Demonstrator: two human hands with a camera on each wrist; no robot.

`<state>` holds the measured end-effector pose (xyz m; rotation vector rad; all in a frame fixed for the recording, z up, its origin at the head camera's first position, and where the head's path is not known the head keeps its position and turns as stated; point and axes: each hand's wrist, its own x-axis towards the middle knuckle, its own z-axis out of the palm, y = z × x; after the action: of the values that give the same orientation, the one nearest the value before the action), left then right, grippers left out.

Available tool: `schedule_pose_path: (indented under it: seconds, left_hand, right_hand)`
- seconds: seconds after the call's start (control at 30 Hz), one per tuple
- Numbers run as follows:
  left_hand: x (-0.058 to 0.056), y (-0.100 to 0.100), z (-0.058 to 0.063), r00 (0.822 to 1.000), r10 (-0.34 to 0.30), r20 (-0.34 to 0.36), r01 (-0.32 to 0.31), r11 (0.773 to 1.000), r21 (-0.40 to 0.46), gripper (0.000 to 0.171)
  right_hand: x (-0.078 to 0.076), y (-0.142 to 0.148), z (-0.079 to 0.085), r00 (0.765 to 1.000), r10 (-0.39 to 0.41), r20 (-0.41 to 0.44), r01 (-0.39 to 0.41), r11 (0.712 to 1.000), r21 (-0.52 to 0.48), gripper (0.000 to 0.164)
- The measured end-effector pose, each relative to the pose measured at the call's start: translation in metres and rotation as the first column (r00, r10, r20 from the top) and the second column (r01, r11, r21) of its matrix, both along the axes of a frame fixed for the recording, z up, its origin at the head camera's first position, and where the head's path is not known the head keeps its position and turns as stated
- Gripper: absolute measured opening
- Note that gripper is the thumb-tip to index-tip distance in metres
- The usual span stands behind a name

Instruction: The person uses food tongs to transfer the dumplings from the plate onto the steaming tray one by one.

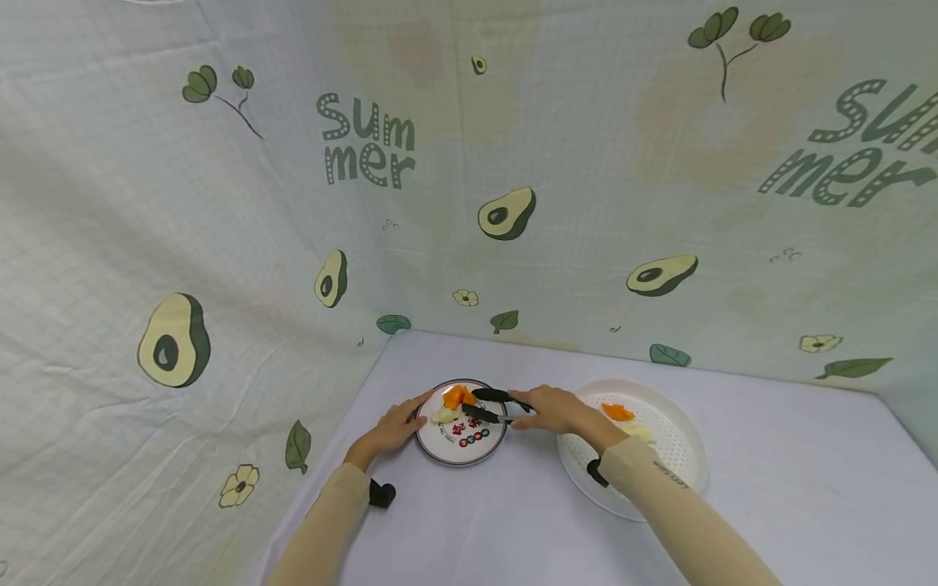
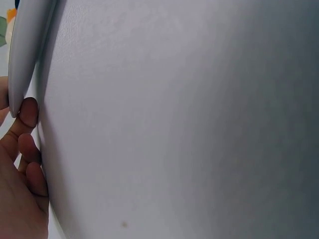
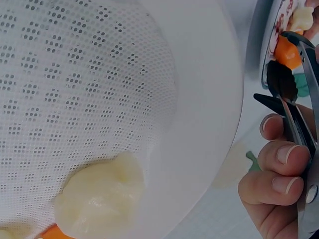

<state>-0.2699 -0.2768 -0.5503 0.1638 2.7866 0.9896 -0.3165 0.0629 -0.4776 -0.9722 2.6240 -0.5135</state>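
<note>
My left hand (image 1: pixel 392 425) pinches the left rim of a small white plate (image 1: pixel 443 448) with a dark-edged rim and red print. In the left wrist view its thumb lies over the plate's edge (image 2: pixel 27 55) and a fingertip is beneath. Orange food pieces (image 1: pixel 456 396) and pale pieces (image 1: pixel 444 415) lie together on the plate. From the right, my right hand (image 1: pixel 554 408) grips black-tipped metal tongs (image 1: pixel 491 395). Their two tips are spread apart over the plate beside the orange pieces; whether they touch any food cannot be told.
Partly under my right forearm, a large round white strainer basket (image 1: pixel 689 419) holds an orange piece (image 1: pixel 618 412) and pale pieces (image 3: pixel 102 196). A white-covered table (image 1: pixel 791 480) extends around both dishes. Printed cloth (image 1: pixel 586 122) hangs behind and at the left.
</note>
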Motion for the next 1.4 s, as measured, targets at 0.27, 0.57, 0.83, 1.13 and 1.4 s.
schedule_pose_path:
  seconds: [0.27,0.57,0.83,1.13,1.4]
  left_hand:
    - [0.001,-0.001,0.000,1.000,0.002,-0.011,-0.002,1.000,-0.004,0.056]
    - [0.003,0.000,0.000,1.000,0.006,0.007,-0.006,1.000,0.005,0.056]
    - [0.003,0.003,0.003,1.000,0.011,0.011,-0.011,1.000,0.008,0.056]
    - [-0.001,0.001,-0.002,1.000,0.002,-0.001,-0.002,1.000,-0.016,0.056]
    - [-0.001,0.001,-0.001,1.000,0.002,-0.001,-0.002,1.000,-0.015,0.056]
  right_hand:
    - [0.001,-0.001,0.001,0.999,0.001,-0.035,-0.001,1.000,0.020,0.062]
    - [0.004,-0.003,0.003,1.000,-0.009,-0.029,0.010,0.999,0.046,0.062]
    - [0.004,0.002,0.006,0.999,0.022,-0.049,-0.021,0.999,0.031,0.061]
    - [0.004,0.012,0.018,0.995,0.083,-0.050,-0.085,0.996,-0.025,0.066]
    - [0.012,0.032,0.039,0.990,0.129,-0.059,-0.133,0.989,-0.059,0.067]
